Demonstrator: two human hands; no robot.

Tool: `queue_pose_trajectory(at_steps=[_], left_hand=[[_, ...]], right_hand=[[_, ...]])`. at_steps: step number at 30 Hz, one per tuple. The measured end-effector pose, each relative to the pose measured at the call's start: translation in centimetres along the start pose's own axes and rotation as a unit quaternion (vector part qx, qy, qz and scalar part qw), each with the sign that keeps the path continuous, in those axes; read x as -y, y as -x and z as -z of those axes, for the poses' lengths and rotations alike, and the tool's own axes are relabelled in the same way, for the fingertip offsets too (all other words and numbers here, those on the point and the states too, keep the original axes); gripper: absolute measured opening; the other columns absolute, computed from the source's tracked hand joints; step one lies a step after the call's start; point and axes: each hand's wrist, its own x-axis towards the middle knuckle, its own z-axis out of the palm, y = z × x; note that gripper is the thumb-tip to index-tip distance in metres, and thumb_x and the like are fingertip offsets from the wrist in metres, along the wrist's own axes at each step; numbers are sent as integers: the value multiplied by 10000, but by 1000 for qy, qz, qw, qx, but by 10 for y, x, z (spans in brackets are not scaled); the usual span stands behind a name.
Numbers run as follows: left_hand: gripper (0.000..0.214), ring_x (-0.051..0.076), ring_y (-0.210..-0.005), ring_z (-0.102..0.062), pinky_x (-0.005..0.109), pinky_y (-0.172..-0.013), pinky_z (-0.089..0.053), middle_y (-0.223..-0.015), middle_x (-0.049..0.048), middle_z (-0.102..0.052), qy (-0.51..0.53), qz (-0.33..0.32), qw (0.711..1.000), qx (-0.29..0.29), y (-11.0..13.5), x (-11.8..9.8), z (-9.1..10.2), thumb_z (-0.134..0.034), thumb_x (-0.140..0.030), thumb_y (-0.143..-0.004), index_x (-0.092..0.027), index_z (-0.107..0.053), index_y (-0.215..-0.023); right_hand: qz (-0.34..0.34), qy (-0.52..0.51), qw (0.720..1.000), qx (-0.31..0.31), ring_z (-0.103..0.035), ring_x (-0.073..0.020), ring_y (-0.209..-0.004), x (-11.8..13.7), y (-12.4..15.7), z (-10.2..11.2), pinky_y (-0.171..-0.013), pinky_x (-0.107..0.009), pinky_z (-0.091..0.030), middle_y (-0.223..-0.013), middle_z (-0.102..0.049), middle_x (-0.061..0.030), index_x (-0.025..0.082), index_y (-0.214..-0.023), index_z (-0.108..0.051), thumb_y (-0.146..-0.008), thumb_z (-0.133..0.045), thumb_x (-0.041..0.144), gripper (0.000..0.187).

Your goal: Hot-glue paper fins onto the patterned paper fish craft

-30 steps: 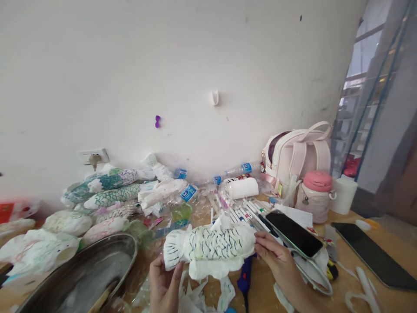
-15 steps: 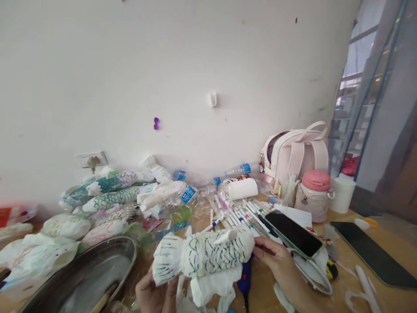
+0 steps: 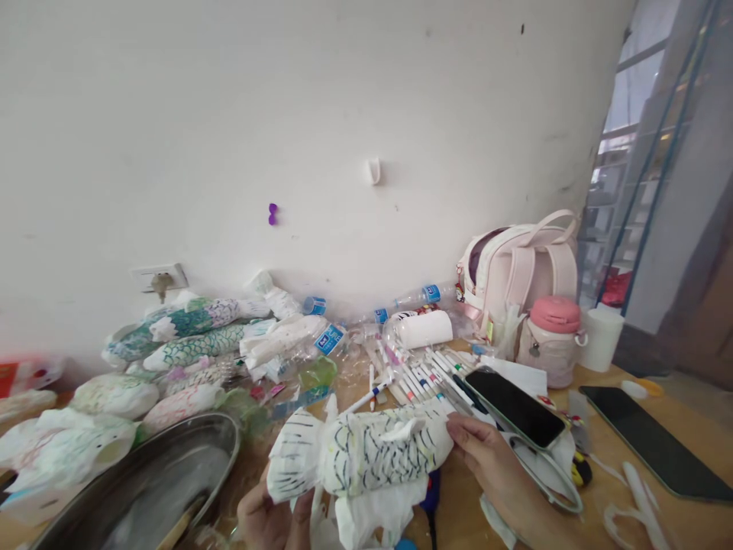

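Between my two hands is a white papered fish (image 3: 383, 447) with dark scale marks drawn on its body and stripes on its tail. My left hand (image 3: 275, 512) is closed on the tail end at the left, the tail fanning up above the fingers. At the other end, the fingers and thumb of my right hand (image 3: 481, 451) pinch the rim. A paper fin stands up along the fish's side, and loose white paper hangs beneath it. Under its right end a dark blue tool with a cord (image 3: 431, 493) partly shows.
A metal basin (image 3: 229, 451) with a brush handle lies at left, several painted paper fish (image 3: 200, 347) behind it. Markers (image 3: 424, 378), plastic bottles (image 3: 329, 340), a phone (image 3: 515, 406), a dark tablet-like slab (image 3: 653, 443), a pink-lidded jar (image 3: 553, 344) and a backpack (image 3: 527, 263) crowd the table.
The fish has turned slightly, its right end dropping a little and shifting right. Both hands keep their hold; the view has tilted very slightly.
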Motion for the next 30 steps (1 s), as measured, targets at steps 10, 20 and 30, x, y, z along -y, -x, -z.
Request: queue_pose_trajectory(at_steps=[10,20,30], left_hand=[[327,178,-740,-609,389,-887,-483,-792,-1,-614,-14,-52,998,16,3,-5,-4,-793,-290,-607,-248,-557,-828],[459,147,-815,-622,262,-832,-498,-859,10,-652,46,-6,999,-10,-4,-1,-5,-836,-336,-548,-202,-550,-881],[492,161,-915,-624,279,-860,-496,-895,1,-652,41,3,999,-4,-2,-12,-13,-816,-400,-579,-211,-530,-932]], right_hand=[[-30,-69,997,-6,-547,-125,-647,-2,1,2,-653,-219,-500,-655,-611,-7,205,-702,-728,-679,-763,427,226],[-61,-110,992,-28,-551,-90,-544,-1,-2,-3,-527,-183,-464,-637,-643,7,174,-720,-668,-568,-854,370,310],[-63,-58,996,-1,-560,-104,-630,-3,1,-1,-588,-204,-467,-723,-636,14,284,-1057,-690,-619,-819,413,474]])
